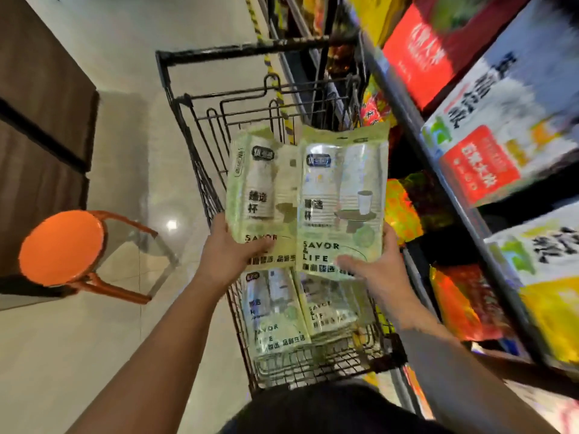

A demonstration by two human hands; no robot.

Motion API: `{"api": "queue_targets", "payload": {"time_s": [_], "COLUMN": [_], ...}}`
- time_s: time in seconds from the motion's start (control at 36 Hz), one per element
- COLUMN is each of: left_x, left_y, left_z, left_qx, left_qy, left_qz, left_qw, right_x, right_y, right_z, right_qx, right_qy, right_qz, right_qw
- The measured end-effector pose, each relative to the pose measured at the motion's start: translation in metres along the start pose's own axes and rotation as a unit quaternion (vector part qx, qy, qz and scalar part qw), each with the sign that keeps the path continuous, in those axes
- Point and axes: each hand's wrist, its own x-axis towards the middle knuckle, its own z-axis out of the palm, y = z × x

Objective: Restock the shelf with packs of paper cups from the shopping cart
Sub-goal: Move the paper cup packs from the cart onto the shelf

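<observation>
I hold two pale green packs of paper cups upright above the black wire shopping cart (200, 164). My left hand (228, 255) grips the bottom edge of the left pack (260, 189). My right hand (376, 270) grips the bottom of the right pack (343, 198), which overlaps the left one. Two more packs (275, 314) lie flat in the cart's basket below my hands. The shelf (445, 170) runs along the right side, next to the cart.
The shelf holds large boxes (488, 130) and bright snack bags (404, 211). An orange round stool (62, 249) stands on the tiled floor at the left, beside a brown counter (40, 120). Open floor lies between stool and cart.
</observation>
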Motion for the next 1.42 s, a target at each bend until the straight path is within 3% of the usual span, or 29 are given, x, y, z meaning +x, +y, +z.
{"api": "queue_targets", "payload": {"time_s": [0.25,0.72,1.03,1.22,1.42], "left_x": [-0.103,-0.233,-0.324,-0.423,-0.542], "left_y": [0.012,0.038,0.031,0.004,-0.037], "left_z": [-0.043,0.019,0.132,0.228,0.318], "left_qx": [-0.046,0.029,0.058,0.075,0.105], "left_qy": [-0.120,-0.333,-0.450,-0.519,-0.561], "left_qz": [0.099,0.218,0.237,0.202,0.218], "left_qw": [0.987,0.917,0.859,0.827,0.791], "right_x": [-0.136,-0.344,-0.466,-0.573,-0.682], "right_y": [-0.023,-0.008,0.017,0.076,0.139], "right_z": [-0.016,-0.073,-0.132,-0.210,-0.279], "right_qx": [0.046,0.064,0.042,0.079,0.121], "right_qy": [-0.001,0.188,0.317,0.401,0.483], "right_qz": [-0.062,-0.108,-0.104,-0.081,-0.075], "right_qw": [0.997,0.974,0.942,0.909,0.864]}}
